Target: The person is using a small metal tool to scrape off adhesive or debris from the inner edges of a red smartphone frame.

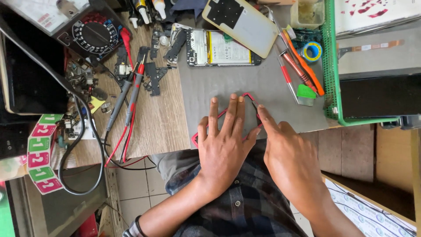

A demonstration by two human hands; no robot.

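frame (251, 97): thin, red-edged, mostly hidden
left hand (223, 140): pressed flat on frame, fingers spread
right hand (287, 151): forefinger laid on frame edge, nothing gripped

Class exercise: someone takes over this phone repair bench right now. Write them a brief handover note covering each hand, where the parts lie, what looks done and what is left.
Left hand lies flat on the red-edged phone piece on the grey mat.
Right hand presses a fingertip on that piece's right edge.
Done: the opened phone lies with its battery exposed, and its back cover is off, at the mat's top.
Left: phone not yet closed; screwdrivers lie to the right.
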